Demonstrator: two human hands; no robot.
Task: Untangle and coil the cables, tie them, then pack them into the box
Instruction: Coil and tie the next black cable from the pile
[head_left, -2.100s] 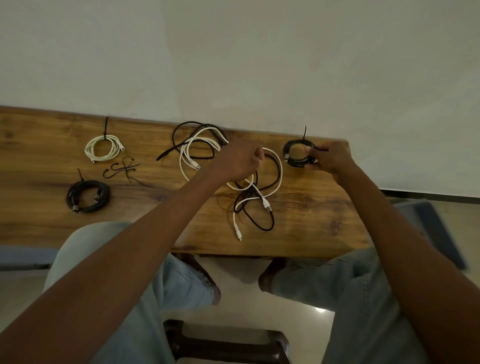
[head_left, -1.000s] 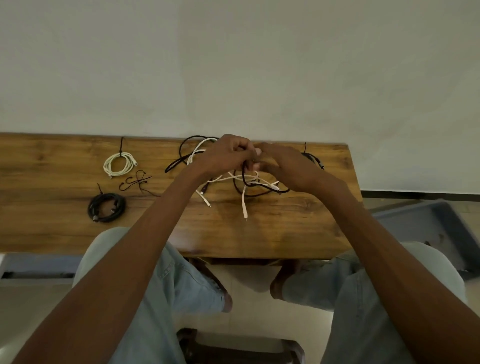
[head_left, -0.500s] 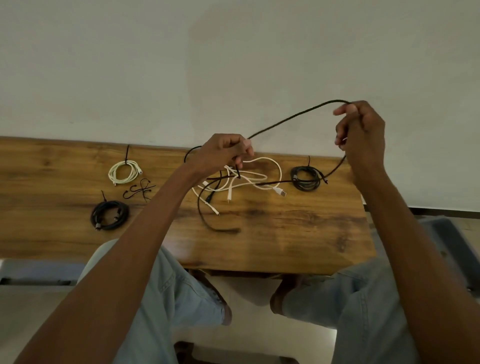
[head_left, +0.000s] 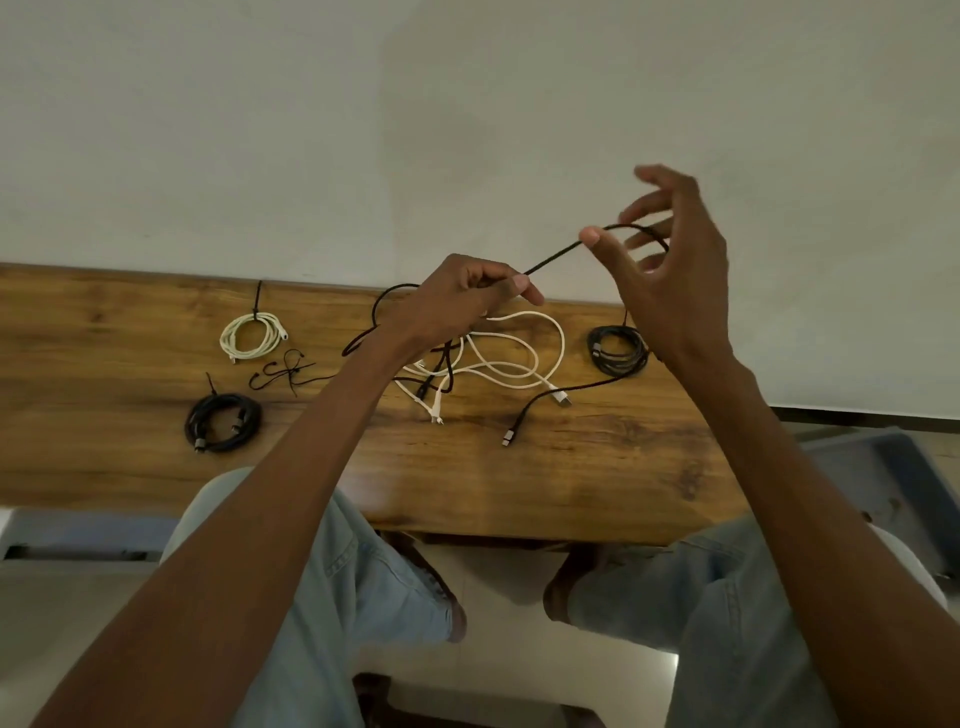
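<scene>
The thin black braided cable (head_left: 553, 255) runs taut through the air between both hands, above the wooden worktop (head_left: 597, 467). The left hand (head_left: 457, 306) pinches it between thumb and curled fingers; the right hand (head_left: 670, 280), at two o'clock from the left, has it draped over the thumb with the other fingers spread loosely, so it steers the cable more than it clamps it. The cable's free end with its metal plug (head_left: 508, 438) trails on the worktop at six o'clock from the hands.

It looks light and limp and should coil easily, but the braid may snag on the loose white cables (head_left: 519, 358) tangled beneath; holding near the plug looks best.

Three tied coils lie apart: a white one (head_left: 253, 335) and a black one (head_left: 223, 422) at nine o'clock, another black one (head_left: 618, 349) at three. How the black cable threads through the white tangle is hidden by the left hand. A grey bin (head_left: 893, 483), possibly the box, is cut off at the right.
</scene>
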